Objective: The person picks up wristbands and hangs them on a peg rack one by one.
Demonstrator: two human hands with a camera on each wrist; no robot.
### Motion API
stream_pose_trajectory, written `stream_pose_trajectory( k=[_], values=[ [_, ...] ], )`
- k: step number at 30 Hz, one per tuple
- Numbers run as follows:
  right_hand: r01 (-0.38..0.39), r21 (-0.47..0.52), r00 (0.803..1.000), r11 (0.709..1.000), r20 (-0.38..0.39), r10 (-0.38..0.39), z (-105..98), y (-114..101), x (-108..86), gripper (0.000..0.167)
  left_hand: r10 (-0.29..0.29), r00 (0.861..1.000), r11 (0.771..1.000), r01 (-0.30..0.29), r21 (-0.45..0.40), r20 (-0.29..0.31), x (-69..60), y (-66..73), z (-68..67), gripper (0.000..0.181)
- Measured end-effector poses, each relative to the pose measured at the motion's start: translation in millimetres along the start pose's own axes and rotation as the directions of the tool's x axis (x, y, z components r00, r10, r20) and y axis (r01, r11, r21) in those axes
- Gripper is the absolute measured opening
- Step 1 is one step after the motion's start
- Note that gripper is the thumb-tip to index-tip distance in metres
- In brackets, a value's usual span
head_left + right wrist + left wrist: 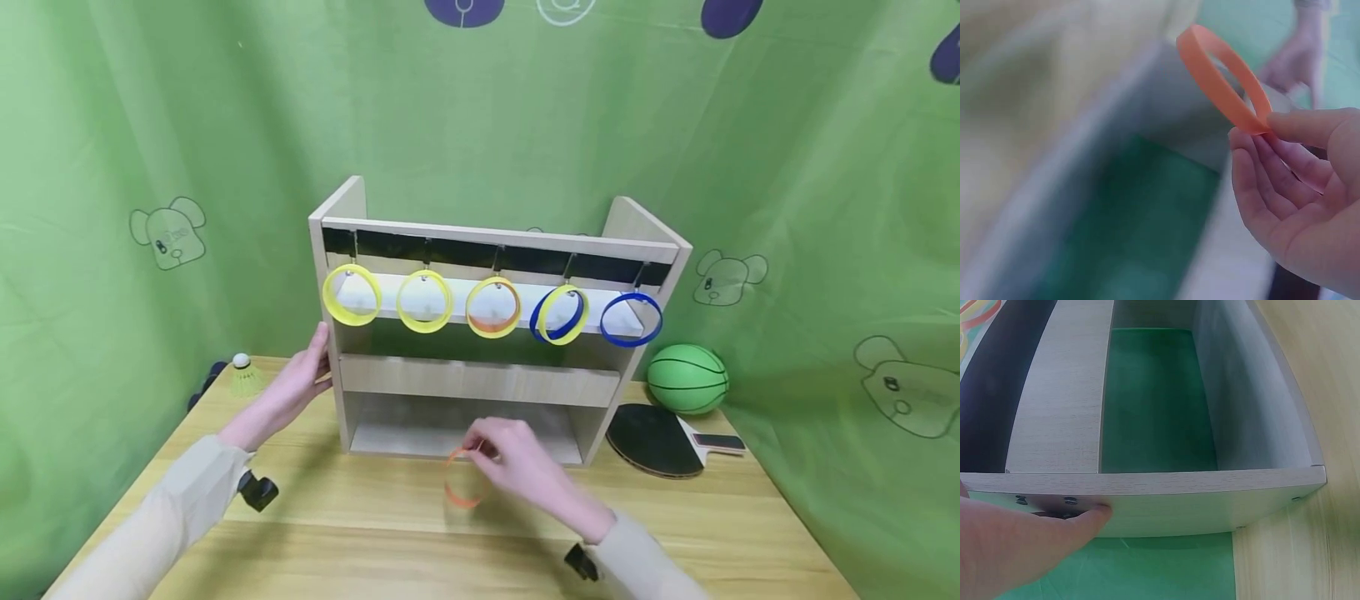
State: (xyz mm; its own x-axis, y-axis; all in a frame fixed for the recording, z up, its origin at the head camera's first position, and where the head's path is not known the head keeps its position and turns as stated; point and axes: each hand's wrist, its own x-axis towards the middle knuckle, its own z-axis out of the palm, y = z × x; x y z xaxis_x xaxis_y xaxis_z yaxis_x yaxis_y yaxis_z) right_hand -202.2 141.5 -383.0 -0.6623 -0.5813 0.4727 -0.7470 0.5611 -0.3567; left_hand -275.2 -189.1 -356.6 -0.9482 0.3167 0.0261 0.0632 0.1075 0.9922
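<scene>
My right hand (pixel 517 462) pinches a thin orange ring (pixel 459 502) by its edge, low in front of a pale wooden rack (pixel 480 381). In the right wrist view, thumb and fingertips hold the orange ring (pixel 1213 81) tilted. My left hand (pixel 303 373) rests against the rack's left side panel; in the left wrist view the left hand's thumb (pixel 1085 525) lies along that panel, other fingers partly out of frame. Along the rack's black strip, rings hang from hooks: yellow rings (pixel 331 310) on the left, yellow with orange mid-row, yellow with blue, and a blue ring (pixel 626 342) at the right end.
A black table tennis bat (pixel 652 442) and a green ball (pixel 687 379) lie right of the rack. On the left stands a yellow shuttlecock (pixel 245 379). The wooden table (pixel 360 542) extends in front, with a green curtain (pixel 480 108) behind.
</scene>
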Motion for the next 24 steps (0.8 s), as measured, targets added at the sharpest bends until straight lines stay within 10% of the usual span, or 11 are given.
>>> stream_pose_trajectory(
  k=[12, 24],
  values=[
    [-0.009, -0.196, 0.942, 0.981, -0.329, -0.057, -136, -23, -8.7, 0.018, 0.01, 1.0, 1.0, -0.01, 0.011, 0.001, 0.9, 3.5, -0.5, 0.09],
    [-0.177, -0.22, 0.849, 0.959, -0.527, 0.036, -213, -12, -8.4, 0.008, -0.006, 1.0, 1.0, 0.006, 0.005, 0.01, 0.0, 0.6, 0.3, 0.091]
  ],
)
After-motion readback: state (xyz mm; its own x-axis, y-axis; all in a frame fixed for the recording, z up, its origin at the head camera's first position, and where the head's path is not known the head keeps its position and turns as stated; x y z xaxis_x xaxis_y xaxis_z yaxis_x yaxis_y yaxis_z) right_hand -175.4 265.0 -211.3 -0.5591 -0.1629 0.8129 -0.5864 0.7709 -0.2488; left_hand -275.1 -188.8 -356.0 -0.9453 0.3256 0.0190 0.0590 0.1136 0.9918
